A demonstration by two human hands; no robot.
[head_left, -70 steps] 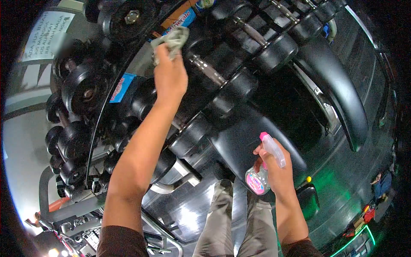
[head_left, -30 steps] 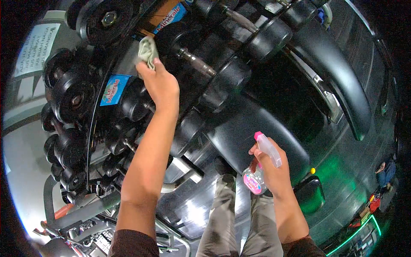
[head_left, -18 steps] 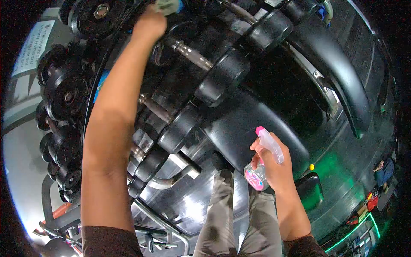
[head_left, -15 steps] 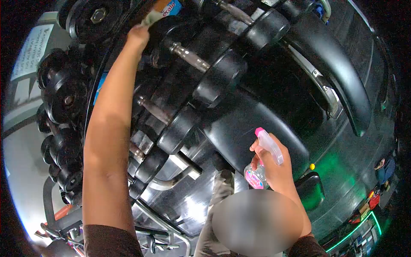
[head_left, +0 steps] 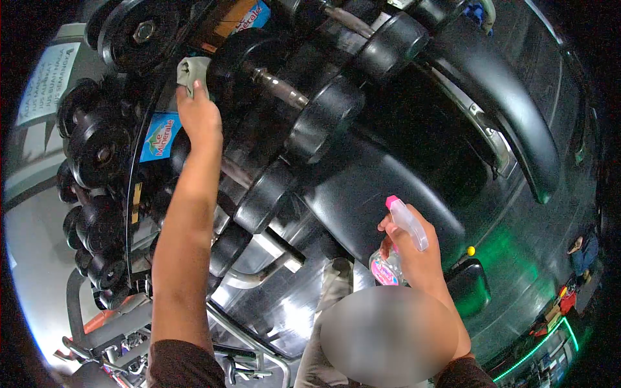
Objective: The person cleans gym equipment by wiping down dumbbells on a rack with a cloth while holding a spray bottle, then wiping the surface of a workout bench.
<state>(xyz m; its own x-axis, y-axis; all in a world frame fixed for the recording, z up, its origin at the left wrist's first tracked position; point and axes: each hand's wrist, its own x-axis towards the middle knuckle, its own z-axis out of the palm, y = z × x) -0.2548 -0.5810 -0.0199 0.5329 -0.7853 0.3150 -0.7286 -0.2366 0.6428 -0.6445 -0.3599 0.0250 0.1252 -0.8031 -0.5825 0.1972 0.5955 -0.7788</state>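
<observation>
My left hand (head_left: 200, 116) reaches up to the dumbbell rack and grips a pale grey-green cloth (head_left: 192, 70) with a dark hole or spot. The cloth is close to the dark edge of a rack shelf, left of a black dumbbell with a metal handle (head_left: 279, 88). Just below and left of that hand is a blue Le Minerale card (head_left: 160, 137). Lower right, my right hand (head_left: 420, 258) is wrapped round a clear spray bottle (head_left: 386, 266) with a pink nozzle and pink label. Its fingers are curled near the trigger.
Several more black dumbbells (head_left: 266, 194) run diagonally along the rack, with others (head_left: 100, 152) on the left. A black padded bench (head_left: 381, 194) stands beside the rack. A curved black pad (head_left: 517, 116) is at upper right. A person (head_left: 584, 252) is far off at right.
My left hand has moved down and left with the cloth, uncovering the box at the top and the blue card. My right hand and the spray bottle have barely moved.
</observation>
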